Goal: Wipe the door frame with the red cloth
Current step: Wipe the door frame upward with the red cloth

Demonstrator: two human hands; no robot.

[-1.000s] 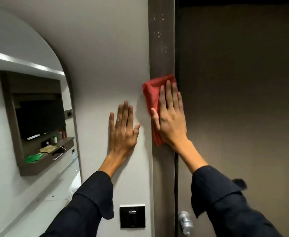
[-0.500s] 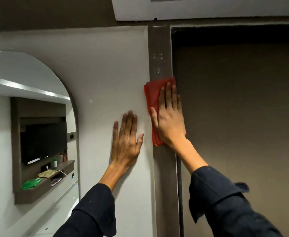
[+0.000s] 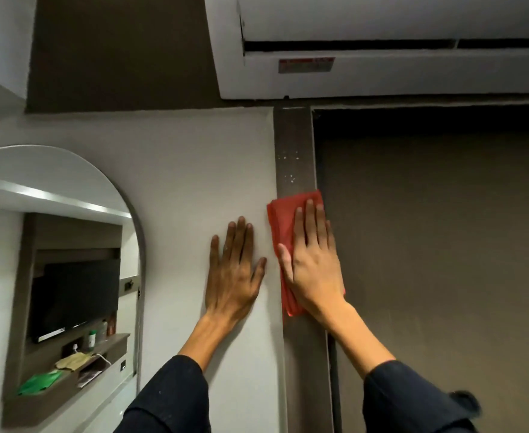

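right hand [image 3: 314,270]: flat, fingers straight, grip released, palm pressing red cloth [image 3: 283,220] | red cloth: folded, on upright door frame [image 3: 294,145], below pale specks | left hand [image 3: 233,273]: open, grip released, flat on white wall [image 3: 178,170] just beside frame | mirror [image 3: 53,245]: far left | air conditioner [image 3: 382,76]: above door [image 3: 444,245]

A compact hotel-style room: an arched mirror [image 3: 53,245] reflects a wall-mounted television [image 3: 75,298] above a cluttered shelf [image 3: 69,379], with an air conditioner [image 3: 382,57] overhead.
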